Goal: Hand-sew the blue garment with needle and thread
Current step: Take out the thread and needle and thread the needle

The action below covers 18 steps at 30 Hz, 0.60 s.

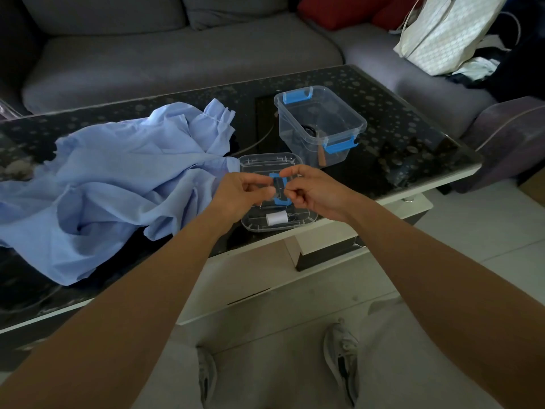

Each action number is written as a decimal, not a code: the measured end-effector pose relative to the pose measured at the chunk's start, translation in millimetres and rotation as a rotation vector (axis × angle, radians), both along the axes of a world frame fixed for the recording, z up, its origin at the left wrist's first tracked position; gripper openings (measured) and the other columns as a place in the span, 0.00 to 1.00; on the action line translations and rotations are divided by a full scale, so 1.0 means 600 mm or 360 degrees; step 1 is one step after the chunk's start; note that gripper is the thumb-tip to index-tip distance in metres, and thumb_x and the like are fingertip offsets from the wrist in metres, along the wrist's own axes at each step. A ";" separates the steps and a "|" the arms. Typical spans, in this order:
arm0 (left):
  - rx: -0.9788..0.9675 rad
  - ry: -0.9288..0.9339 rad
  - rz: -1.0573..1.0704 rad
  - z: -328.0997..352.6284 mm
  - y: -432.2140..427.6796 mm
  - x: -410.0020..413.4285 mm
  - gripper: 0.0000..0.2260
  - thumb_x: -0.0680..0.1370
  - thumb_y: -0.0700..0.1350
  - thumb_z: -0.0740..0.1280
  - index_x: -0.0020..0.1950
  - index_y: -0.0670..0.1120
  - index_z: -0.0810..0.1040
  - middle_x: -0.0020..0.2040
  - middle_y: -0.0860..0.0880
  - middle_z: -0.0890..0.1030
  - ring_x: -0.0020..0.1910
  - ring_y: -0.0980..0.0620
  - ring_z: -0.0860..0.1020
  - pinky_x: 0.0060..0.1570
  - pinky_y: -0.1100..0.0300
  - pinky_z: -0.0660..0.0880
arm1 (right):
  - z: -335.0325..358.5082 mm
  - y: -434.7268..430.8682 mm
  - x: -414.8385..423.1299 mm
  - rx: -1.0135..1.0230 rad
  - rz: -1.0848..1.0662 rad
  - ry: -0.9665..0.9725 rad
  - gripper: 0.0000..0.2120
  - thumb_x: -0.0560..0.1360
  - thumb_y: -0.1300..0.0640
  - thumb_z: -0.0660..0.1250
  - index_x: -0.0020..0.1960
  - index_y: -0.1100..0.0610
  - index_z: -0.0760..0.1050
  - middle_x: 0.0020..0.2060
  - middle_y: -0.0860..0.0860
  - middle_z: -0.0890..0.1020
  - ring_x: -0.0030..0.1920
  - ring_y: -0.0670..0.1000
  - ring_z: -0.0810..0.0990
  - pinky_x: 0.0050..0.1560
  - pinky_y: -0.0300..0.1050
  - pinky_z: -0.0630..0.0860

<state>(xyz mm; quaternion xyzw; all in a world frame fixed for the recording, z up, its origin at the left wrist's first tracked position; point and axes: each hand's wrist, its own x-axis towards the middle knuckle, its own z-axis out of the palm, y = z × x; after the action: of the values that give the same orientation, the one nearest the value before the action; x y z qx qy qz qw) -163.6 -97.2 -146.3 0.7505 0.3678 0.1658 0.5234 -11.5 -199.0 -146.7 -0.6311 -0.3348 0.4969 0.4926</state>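
Head view, and we're pretty sure we're at the needle-threading step here, so no stitching yet. Both hands are up in the middle of the frame, just over the clear lid (265, 160) lying on the black table (413, 137). Our left hand (241, 190) has its fingers curled in, with thumb and forefinger pinched on something too fine to make out. Our guess is the needle, but honestly we can't tell. Our right hand (312, 190) is curled the same way, pinching a thin pale thread (282, 190) that barely shows between the two hands. The fingertips are nearly touching. The white spool (276, 218) sits on the lid right below the hands, and the open clear box (320, 122) with blue clips is just above it in the frame. The next move probably calls for steady hands and a clean thread tip fed straight through the eye, then pulling enough length through. The blue garment (118, 178) is sprawled across the left half of the frame on the table, untouched. It's light blue thin cloth, very rumpled, with a gathered cuff poking up near the box. It looks floppy, so we'd want to flatten the seam first.
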 end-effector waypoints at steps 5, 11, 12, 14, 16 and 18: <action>0.0068 0.0094 -0.0060 -0.002 -0.007 0.003 0.03 0.77 0.42 0.70 0.49 0.47 0.82 0.40 0.53 0.81 0.39 0.57 0.77 0.39 0.70 0.72 | 0.002 -0.002 -0.001 0.0006 0.0009 0.0014 0.10 0.79 0.66 0.58 0.58 0.56 0.71 0.31 0.50 0.72 0.31 0.45 0.68 0.35 0.38 0.68; 0.0090 0.0045 -0.0003 -0.006 0.001 -0.001 0.03 0.77 0.42 0.70 0.49 0.47 0.83 0.44 0.50 0.83 0.43 0.56 0.80 0.45 0.68 0.75 | 0.002 -0.003 -0.014 -0.0097 0.0014 -0.0397 0.07 0.78 0.56 0.67 0.54 0.56 0.77 0.39 0.48 0.78 0.37 0.43 0.74 0.38 0.36 0.70; 0.0116 0.0069 0.0001 -0.008 0.002 -0.001 0.04 0.77 0.43 0.70 0.50 0.46 0.83 0.43 0.50 0.83 0.42 0.57 0.80 0.43 0.68 0.75 | 0.001 -0.001 -0.016 -0.0100 0.0002 -0.0489 0.07 0.77 0.55 0.68 0.53 0.56 0.79 0.42 0.49 0.80 0.41 0.43 0.76 0.41 0.37 0.71; 0.0146 0.0098 0.0028 -0.010 0.005 -0.001 0.06 0.77 0.43 0.70 0.52 0.45 0.84 0.44 0.51 0.83 0.42 0.57 0.79 0.43 0.69 0.74 | 0.000 0.001 -0.017 -0.0089 -0.0030 -0.0556 0.06 0.75 0.54 0.70 0.51 0.54 0.81 0.45 0.51 0.82 0.46 0.47 0.78 0.45 0.38 0.73; 0.0141 0.0109 0.0067 -0.012 0.008 -0.001 0.07 0.77 0.44 0.70 0.53 0.45 0.84 0.47 0.49 0.84 0.44 0.55 0.80 0.46 0.67 0.75 | -0.001 0.000 -0.016 -0.0087 -0.0042 -0.0579 0.04 0.74 0.55 0.71 0.48 0.52 0.81 0.45 0.49 0.83 0.46 0.45 0.79 0.44 0.36 0.72; 0.0146 0.0126 0.0072 -0.012 0.010 -0.002 0.08 0.77 0.44 0.70 0.54 0.45 0.84 0.48 0.48 0.84 0.44 0.55 0.80 0.46 0.67 0.75 | -0.001 0.000 -0.016 -0.0068 -0.0032 -0.0594 0.02 0.74 0.56 0.72 0.47 0.52 0.81 0.44 0.47 0.83 0.46 0.42 0.79 0.44 0.33 0.70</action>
<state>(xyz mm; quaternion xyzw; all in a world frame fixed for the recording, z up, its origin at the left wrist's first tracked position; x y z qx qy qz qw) -164.7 -91.5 -153.8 0.7712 0.3970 0.1645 0.4697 -21.1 -199.3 -147.3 -0.7261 -0.4033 0.3732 0.4133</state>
